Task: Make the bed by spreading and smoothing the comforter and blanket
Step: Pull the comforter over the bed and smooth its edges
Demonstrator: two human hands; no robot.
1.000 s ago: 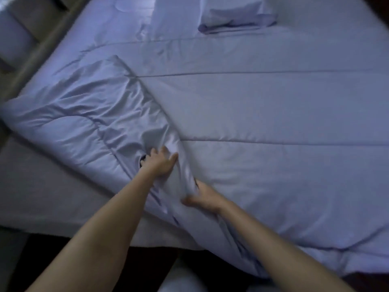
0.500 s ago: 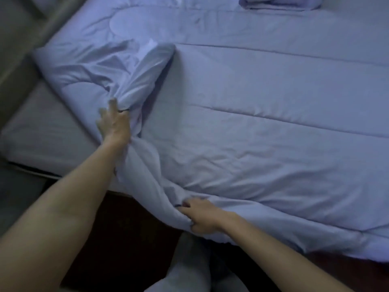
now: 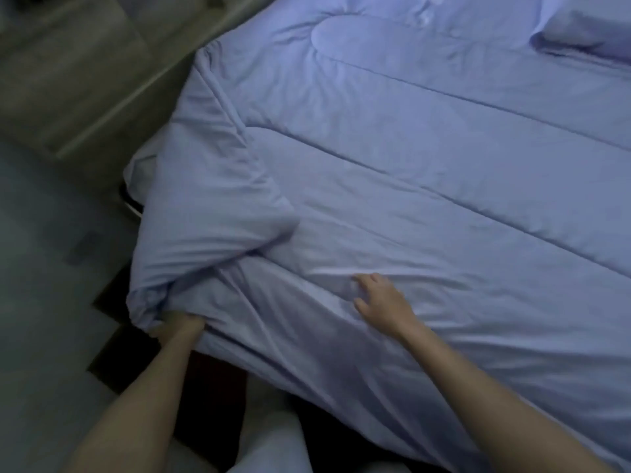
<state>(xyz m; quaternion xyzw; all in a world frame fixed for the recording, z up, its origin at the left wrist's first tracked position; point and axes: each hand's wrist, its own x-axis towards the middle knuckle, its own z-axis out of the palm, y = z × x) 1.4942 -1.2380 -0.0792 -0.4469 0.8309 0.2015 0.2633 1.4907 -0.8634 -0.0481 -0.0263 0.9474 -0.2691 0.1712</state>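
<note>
Comforter [image 3: 426, 206] corner now unfolded; left hand [image 3: 177, 324] clenched on its bunched edge, right hand [image 3: 382, 302] released, fingers spread flat.

Comforter [image 3: 409, 199] corner now down at the bed edge, right hand [image 3: 382, 302] released, flat on top.
</note>
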